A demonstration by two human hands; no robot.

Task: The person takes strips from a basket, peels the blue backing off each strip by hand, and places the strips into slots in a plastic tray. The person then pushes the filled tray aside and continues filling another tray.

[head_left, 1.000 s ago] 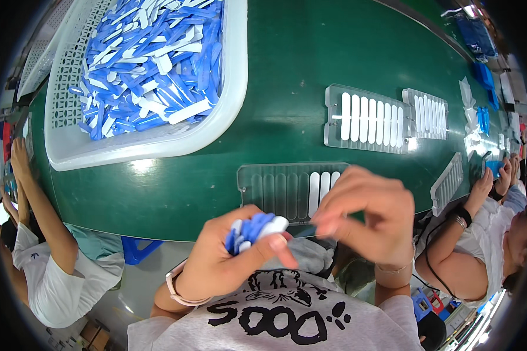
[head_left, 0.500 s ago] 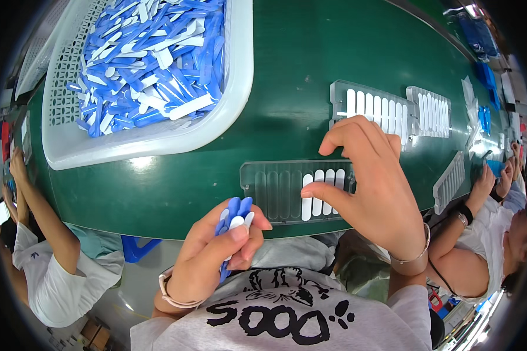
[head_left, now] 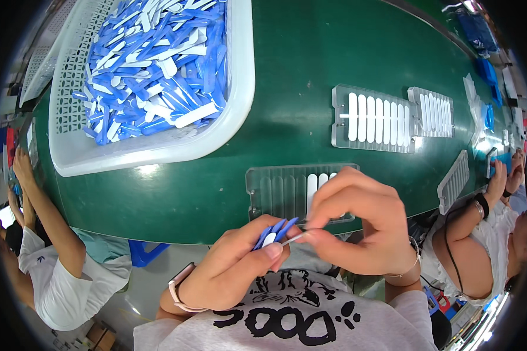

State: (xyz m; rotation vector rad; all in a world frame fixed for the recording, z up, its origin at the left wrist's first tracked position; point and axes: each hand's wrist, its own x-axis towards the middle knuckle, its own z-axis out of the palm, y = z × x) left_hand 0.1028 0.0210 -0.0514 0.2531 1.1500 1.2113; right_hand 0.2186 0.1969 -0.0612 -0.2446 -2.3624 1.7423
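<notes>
My left fingers (head_left: 255,260) grip a bunch of strips (head_left: 270,238), my right fingers (head_left: 346,203) pinch a thin strip (head_left: 293,238)

Toward the left edge of the counter (head_left: 293,128), a white basket (head_left: 240,105) keeps loose blue and white pieces (head_left: 152,70) heaped together. My left fingers curl around the bunch of strips, its ends fanned, apparently so they stand apart. Just beyond, along the near edge, a slotted tray (head_left: 278,190) lies crosswise, probably for a short reach; its left slots are bare, white strips (head_left: 311,193) fill some at right, partly behind my right fingers. These meet on the thin strip, its other end at the bunch. Farther right, two filled trays (head_left: 338,111) sit back from the near edge, seemingly to leave room
</notes>
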